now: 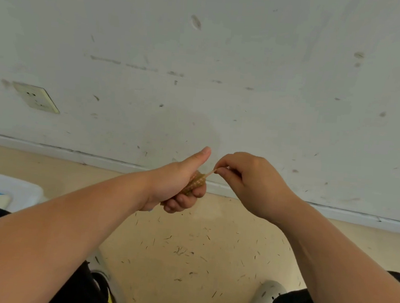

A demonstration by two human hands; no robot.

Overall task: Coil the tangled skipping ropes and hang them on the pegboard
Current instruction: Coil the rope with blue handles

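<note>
A small tan coil of rope (195, 183) sits in my left hand (178, 188), whose fingers curl round it while the thumb sticks up. A short strand (210, 173) runs from the coil to my right hand (249, 182), which pinches its end between thumb and fingers. Both hands are held out in front of me, close together, above the floor near the wall. No pegboard is in view.
A scuffed white wall (225, 69) with a socket (37, 97) at the left stands ahead. The beige floor (197, 247) is strewn with small fibres. A white box (9, 188) lies at the left edge. My shoes (268, 295) show below.
</note>
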